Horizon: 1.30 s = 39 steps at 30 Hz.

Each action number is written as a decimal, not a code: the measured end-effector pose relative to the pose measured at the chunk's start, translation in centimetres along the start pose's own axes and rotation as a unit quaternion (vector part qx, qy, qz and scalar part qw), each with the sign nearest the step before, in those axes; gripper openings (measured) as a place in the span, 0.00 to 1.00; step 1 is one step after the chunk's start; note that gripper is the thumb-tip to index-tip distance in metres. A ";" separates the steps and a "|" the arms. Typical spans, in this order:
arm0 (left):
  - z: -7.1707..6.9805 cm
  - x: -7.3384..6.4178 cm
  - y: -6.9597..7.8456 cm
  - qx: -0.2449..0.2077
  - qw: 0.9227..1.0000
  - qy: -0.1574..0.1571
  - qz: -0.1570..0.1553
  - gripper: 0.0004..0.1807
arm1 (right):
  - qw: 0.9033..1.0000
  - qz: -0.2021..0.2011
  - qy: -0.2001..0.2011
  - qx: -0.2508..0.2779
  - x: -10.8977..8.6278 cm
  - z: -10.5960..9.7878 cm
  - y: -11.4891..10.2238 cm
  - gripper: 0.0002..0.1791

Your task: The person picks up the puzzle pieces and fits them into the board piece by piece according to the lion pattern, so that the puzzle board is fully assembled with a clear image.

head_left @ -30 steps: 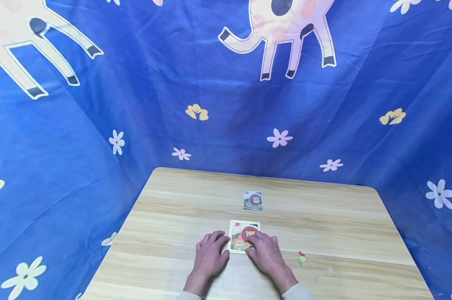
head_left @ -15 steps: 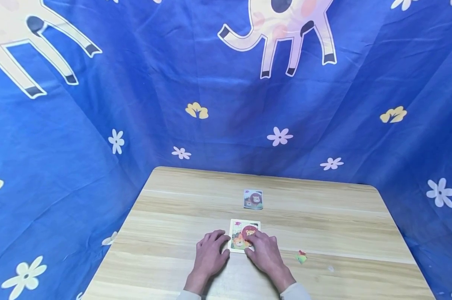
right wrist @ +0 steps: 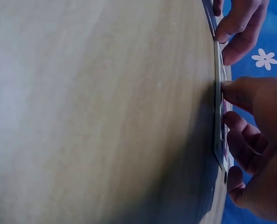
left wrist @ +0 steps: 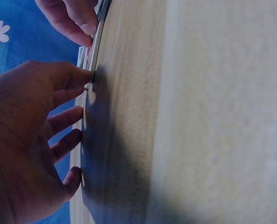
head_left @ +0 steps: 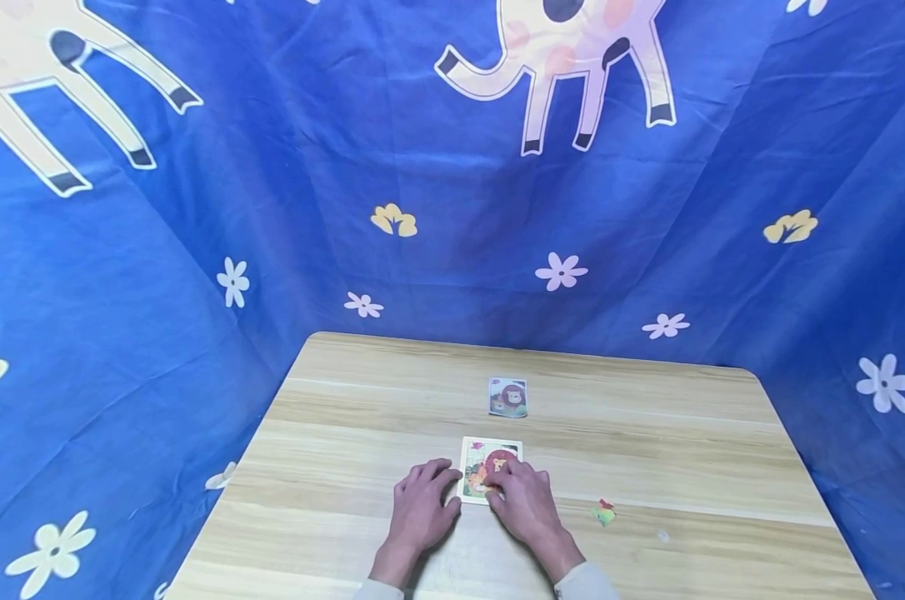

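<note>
A small square picture puzzle board (head_left: 472,477) with a pale border lies flat on the table, showing a maroon-maned lion and an orange animal. My left hand (head_left: 422,510) rests at its left side, thumb and index fingertips against the edge, the other fingers relaxed on the table. Over the board's right part, my right hand (head_left: 527,504) touches the picture with its fingertips and thumb, covering the lower right area. Whether a loose piece lies under those fingertips is hidden. In the right wrist view, thumb and fingers stand apart along the thin board (right wrist: 218,107).
Beyond the board lies a picture card (head_left: 508,397) with a similar lion scene. Several small red and green puzzle pieces (head_left: 604,514) sit right of my right hand. The wood-grain table (head_left: 347,400) is bordered by a blue patterned curtain (head_left: 452,217).
My right hand has shifted slightly left across the picture, and its fingertips cover more of the orange animal. My left hand stays at the board's left edge.
</note>
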<state>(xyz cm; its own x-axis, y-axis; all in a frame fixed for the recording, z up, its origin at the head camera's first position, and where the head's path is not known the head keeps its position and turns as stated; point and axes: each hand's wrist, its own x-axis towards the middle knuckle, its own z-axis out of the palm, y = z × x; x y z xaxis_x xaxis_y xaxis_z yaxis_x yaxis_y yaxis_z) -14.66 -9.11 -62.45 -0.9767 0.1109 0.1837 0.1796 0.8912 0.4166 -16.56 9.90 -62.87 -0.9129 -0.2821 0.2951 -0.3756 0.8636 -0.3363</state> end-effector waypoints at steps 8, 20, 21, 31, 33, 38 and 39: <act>-0.2 0.1 0.1 -0.001 1.000 0.002 0.000 0.19 | 1.000 -0.001 -0.003 -0.006 -0.1 0.0 0.0 0.09; -0.1 -0.1 -0.1 -0.002 1.000 0.013 0.001 0.19 | 0.998 0.058 -0.004 0.039 -1.2 -1.6 1.9 0.12; -0.1 -0.1 -0.1 -0.002 1.000 0.014 0.003 0.19 | 0.997 0.062 -0.002 0.040 -1.3 -1.7 2.2 0.12; 0.1 -0.2 0.1 0.005 1.000 0.014 0.007 0.19 | 0.995 0.093 0.002 0.039 -3.1 -3.1 4.3 0.10; 0.1 -0.2 0.1 0.005 1.000 0.010 0.005 0.19 | 0.994 0.101 0.002 0.039 -3.5 -3.3 4.7 0.10; 0.1 -0.2 0.0 0.002 1.000 0.004 0.003 0.19 | 0.991 0.125 -0.001 0.035 -4.2 -4.0 5.6 0.11; 0.1 -0.2 0.0 0.001 1.000 0.004 0.002 0.19 | 0.991 0.130 -0.002 0.034 -4.3 -4.2 5.8 0.11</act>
<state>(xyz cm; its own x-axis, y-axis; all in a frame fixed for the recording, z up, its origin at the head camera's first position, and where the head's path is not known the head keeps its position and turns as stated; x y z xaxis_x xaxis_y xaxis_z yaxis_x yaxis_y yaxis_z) -14.48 -9.14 -62.55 -0.9748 0.1111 0.1932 0.1835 0.8920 0.4131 -14.11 17.83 -62.37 -0.9807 -0.0562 0.1872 -0.1381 0.8770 -0.4602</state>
